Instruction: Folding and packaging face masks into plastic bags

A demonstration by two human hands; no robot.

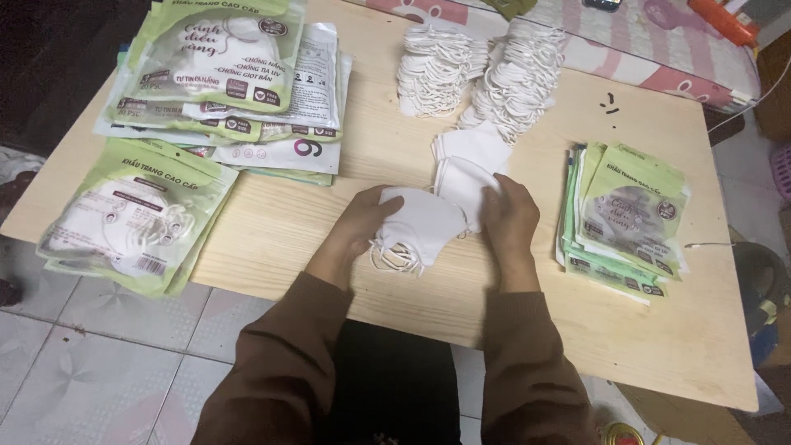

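Holding a small bundle of white fabric face masks with elastic ear loops [416, 227] between both hands, the person works near the front edge of the low pale wooden table [527, 330]. The left hand [362, 222] is curled over the bundle's left end, fingers closed on the cloth; the right hand [509, 221] presses flat-fingered against its right end, partly closed around it. The bundle's long axis runs roughly from 9 to 3 o'clock, so each hand caps one end, neither nearer than the other. The loops hang out at about 7 o'clock, touching the table.

A short pile of loose white masks [470, 156] lies just beyond the bundle at 1 o'clock, its near edge touching it. Farther off at 12 o'clock stand two tall stacks of white masks with looped cords [482, 70]. At 3 o'clock, apart from the right hand, lies a stack of flat green-and-white printed pouches [630, 218]. At 9 and 10 o'clock lie filled green-and-white mask packets [136, 218], well apart. Nothing stands between the hands and the pouches.
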